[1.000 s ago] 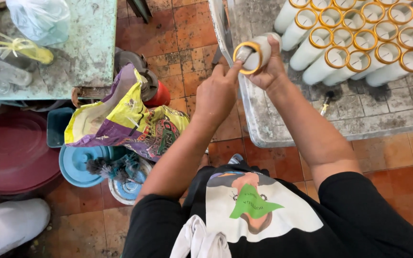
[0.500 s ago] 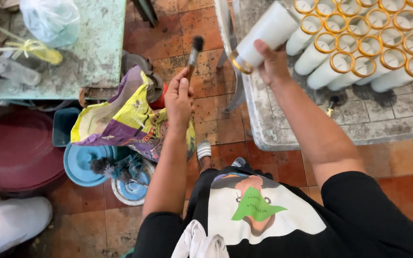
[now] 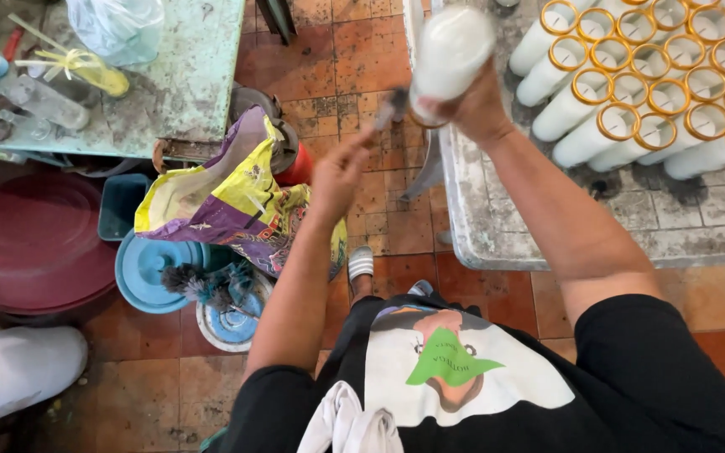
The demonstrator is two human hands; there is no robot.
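Now the right hand (image 3: pixel 473 107) has lifted the white tube (image 3: pixel 451 52) higher off the grey tray (image 3: pixel 497 235), fist closed round its lower end. Left of the tube, the left hand (image 3: pixel 341 172) pinches a small brush (image 3: pixel 393 107), raised since before. Below lies terracotta tile floor (image 3: pixel 329 50).

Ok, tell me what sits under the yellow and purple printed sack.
The yellow and purple printed sack drapes over a blue round lid, a teal bucket and a red container. Whatever it rests on is covered, and its contents cannot be seen.
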